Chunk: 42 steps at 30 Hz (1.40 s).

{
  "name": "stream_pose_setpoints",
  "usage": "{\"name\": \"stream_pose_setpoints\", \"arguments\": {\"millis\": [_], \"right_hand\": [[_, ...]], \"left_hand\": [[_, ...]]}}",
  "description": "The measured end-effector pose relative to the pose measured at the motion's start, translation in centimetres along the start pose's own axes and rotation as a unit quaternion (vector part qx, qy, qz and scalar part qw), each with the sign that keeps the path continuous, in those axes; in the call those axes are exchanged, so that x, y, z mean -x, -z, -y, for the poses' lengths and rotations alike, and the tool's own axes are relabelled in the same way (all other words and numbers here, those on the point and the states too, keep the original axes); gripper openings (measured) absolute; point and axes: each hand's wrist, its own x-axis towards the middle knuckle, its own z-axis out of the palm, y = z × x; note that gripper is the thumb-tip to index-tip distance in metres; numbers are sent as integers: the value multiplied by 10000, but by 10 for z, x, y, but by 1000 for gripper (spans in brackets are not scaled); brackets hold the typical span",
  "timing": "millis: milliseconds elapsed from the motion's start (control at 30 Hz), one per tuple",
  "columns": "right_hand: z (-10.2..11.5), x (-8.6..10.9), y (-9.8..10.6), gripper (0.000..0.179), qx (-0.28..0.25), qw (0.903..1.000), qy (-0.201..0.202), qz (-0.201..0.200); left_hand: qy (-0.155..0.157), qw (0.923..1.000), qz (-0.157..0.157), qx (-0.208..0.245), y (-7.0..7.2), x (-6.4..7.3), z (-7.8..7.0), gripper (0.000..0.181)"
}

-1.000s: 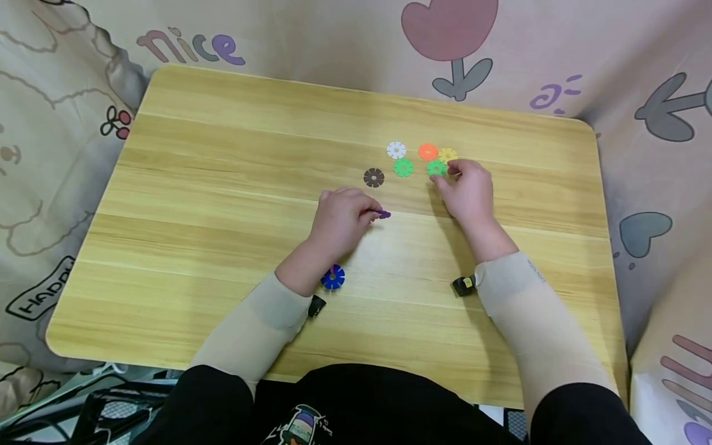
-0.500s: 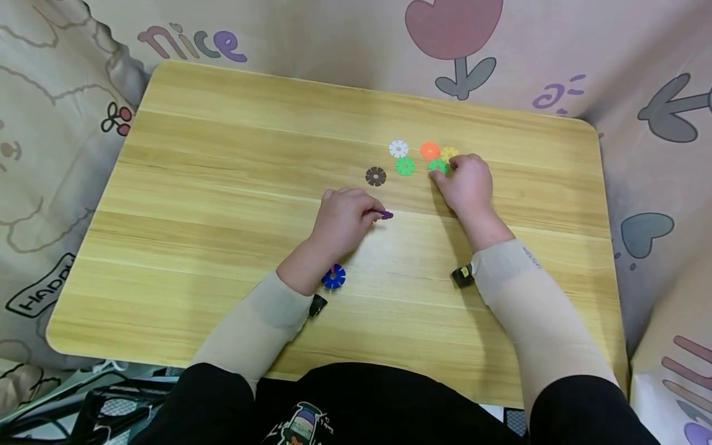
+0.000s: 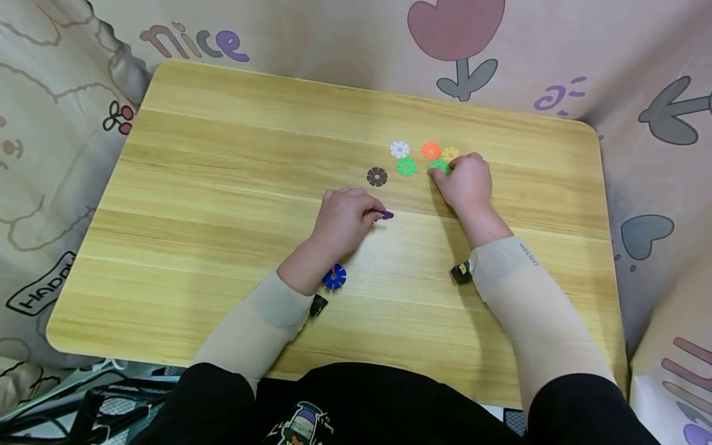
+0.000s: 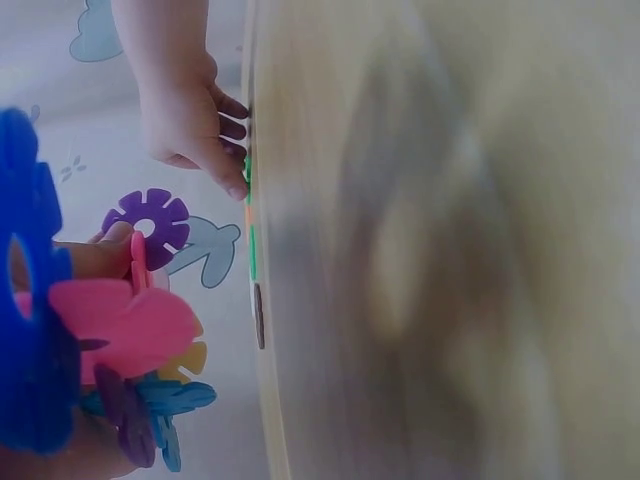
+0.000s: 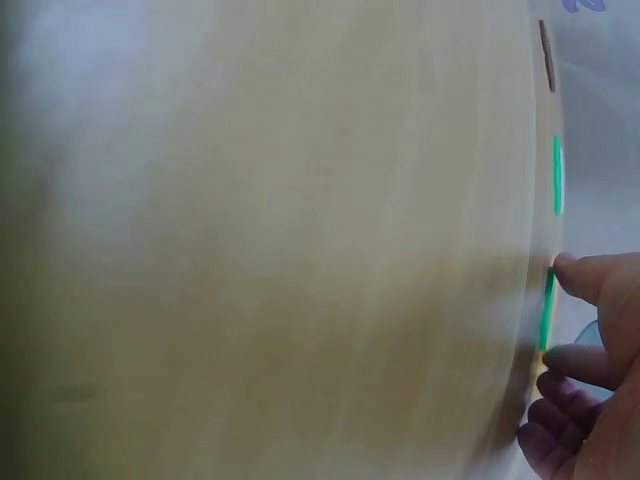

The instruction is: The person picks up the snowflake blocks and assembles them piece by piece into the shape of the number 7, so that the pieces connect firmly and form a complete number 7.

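Observation:
My left hand [image 3: 346,224] holds a joined cluster of slotted plastic discs, seen close up in the left wrist view. It has a large blue disc [image 4: 40,300], a pink disc [image 4: 125,325], a purple disc [image 4: 148,225], teal discs [image 4: 172,397] and a yellow one [image 4: 188,360]. From above, the hand and forearm hide most of the cluster. Farther right, my right hand [image 3: 468,182] has its thumb and index finger at opposite edges of a green slotted disc [image 3: 437,166] lying on the table; its other fingers are curled in the right wrist view.
Next to that green disc lie an orange disc [image 3: 431,151] and a yellow disc [image 3: 450,154]. To the left are a white disc [image 3: 399,149], a second green disc [image 3: 406,167] and a dark brown disc [image 3: 377,177]. A patterned curtain [image 3: 334,37] hangs behind the wooden table [image 3: 222,154].
My right hand has shifted slightly away from my body, its thumb and index finger drawing in around the green disc. The left hand keeps its hold and has barely moved.

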Motion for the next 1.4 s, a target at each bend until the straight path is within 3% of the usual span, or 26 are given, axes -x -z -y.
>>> {"name": "stream_pose_setpoints", "arguments": {"millis": [367, 733, 1133, 1400], "right_hand": [[0, 1, 2, 60, -66, 9987, -360, 349], [-4, 7, 3, 56, -620, 9969, -407, 278], [-7, 19, 2, 28, -1275, 9916, -205, -88], [-10, 35, -4, 21, -2133, 9760, 249, -355]], "left_hand": [[22, 10000, 52, -16, 0, 0, -2, 9], [35, 10000, 58, 16, 1, 2, -3, 10], [71, 10000, 48, 0, 1, 1, -4, 10], [90, 10000, 14, 28, 2, 1, -4, 10]]}}
